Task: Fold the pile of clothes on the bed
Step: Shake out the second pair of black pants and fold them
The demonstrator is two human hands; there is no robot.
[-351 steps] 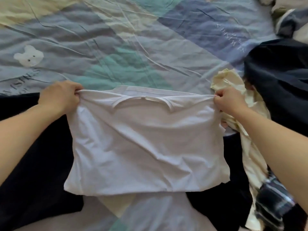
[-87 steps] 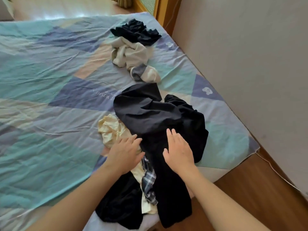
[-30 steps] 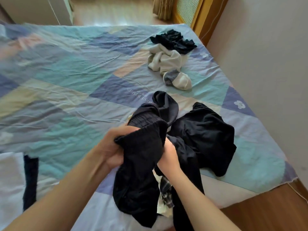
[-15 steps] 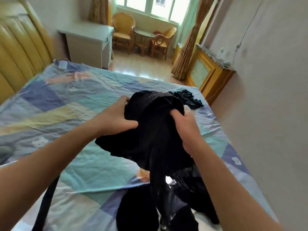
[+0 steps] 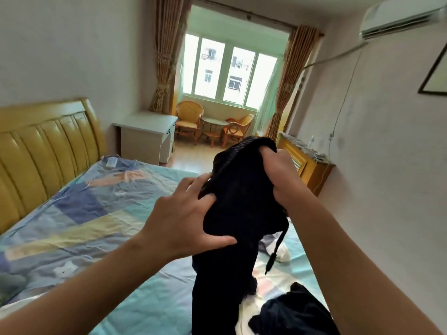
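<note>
Left hand (image 5: 183, 221): grip closed on the black garment (image 5: 237, 204), thumb beneath, fingers on its ribbed band.
Right hand (image 5: 281, 175): grip closed, clutching the band's top.
Black garment: held above the bed (image 5: 79, 228), lower part cut off.
Pile (image 5: 290, 313): dark cloth, mostly hidden.
Cord (image 5: 274, 250): dangled.

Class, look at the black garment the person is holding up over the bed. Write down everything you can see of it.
The black garment is dark, soft, knit-looking cloth with a ribbed band at its top edge and a black drawstring dangling on its right side. It is lifted above the bed, bunched at the top, and hangs down in one long drop toward the other dark clothes below. The left hand grips its left side with thumb across the front; the right hand grips the band. It is unfolded.
</note>
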